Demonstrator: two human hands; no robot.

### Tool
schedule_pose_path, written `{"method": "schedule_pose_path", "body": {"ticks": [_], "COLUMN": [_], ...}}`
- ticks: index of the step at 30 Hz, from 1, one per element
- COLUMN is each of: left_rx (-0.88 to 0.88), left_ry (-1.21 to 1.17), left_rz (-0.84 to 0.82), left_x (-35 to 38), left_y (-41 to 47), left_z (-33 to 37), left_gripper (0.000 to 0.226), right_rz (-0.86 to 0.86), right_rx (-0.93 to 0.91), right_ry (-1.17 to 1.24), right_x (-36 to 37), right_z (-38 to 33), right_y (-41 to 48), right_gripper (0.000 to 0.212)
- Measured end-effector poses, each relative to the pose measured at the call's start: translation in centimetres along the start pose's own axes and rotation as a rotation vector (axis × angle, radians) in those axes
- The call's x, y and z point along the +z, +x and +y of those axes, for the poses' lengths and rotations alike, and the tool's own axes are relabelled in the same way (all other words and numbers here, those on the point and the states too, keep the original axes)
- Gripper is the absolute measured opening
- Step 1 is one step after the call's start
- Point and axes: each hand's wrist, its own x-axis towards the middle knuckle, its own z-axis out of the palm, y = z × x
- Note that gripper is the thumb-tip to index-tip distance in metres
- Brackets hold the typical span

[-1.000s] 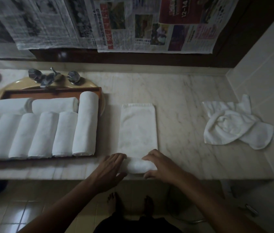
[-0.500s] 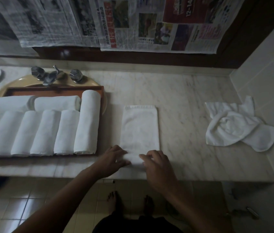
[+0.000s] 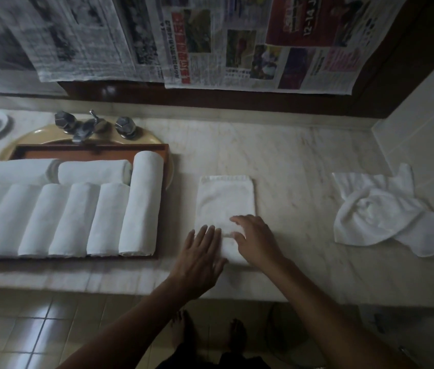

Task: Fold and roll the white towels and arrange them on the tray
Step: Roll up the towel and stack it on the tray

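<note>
Left hand [image 3: 200,258], right hand [image 3: 256,242] half hide the towel roll [image 3: 234,253]

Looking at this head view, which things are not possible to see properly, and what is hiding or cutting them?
All in the head view:
1. The folded towel: its near end is covered by the left hand and right hand, so how far it is rolled is unclear.
2. The tray: its left end is cut off by the frame edge, so the rolled towels cannot be counted.
3. The crumpled towels: their own folds hide how many there are.
4. The newspaper: print blurred, too small.
</note>
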Motion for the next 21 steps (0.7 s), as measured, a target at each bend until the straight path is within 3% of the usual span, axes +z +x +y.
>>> {"method": "schedule_pose_path", "body": {"ticks": [3,5,7,10,13,18,21], "left_rx": [0.015,0.027,0.025,0.007,0.009,0.009,0.002], "left_ry": [-0.014,-0.018,-0.041,-0.069,-0.101,-0.152,-0.150], "left_rz": [-0.023,-0.004,0.006,0.003,-0.019,-0.001,0.004], "left_x": [-0.1,-0.4,-0.5,-0.3,-0.4,-0.2,-0.3], "left_y": [0.5,0.6,0.7,0.7,0.9,1.1,1.3], "left_z": [-0.3,-0.4,-0.5,-0.8,-1.1,-1.3,-1.4], "left_gripper": [0.078,0.079,0.077,0.075,0.073,0.069,0.067], "right_rz": [-0.072,-0.193,-0.343,-0.370,-0.378,-0.059,-0.081], "right_rx": [-0.173,-0.324,-0.362,-0.286,-0.262,-0.050,0.143], "right_ry": [-0.079,-0.275,-0.468,-0.582,-0.529,-0.414,-0.431], "right_x": [0.4,1.6,2.9,4.2,4.3,2.4,1.6], "right_z": [-0.3,-0.6,-1.0,-1.2,-1.7,0.6,4.1], "right_y": [4.4,7.7,10.6,13.6,15.2,12.7,13.1], "right_gripper": [0.043,0.048,0.055,0.065,0.063,0.055,0.061]}}
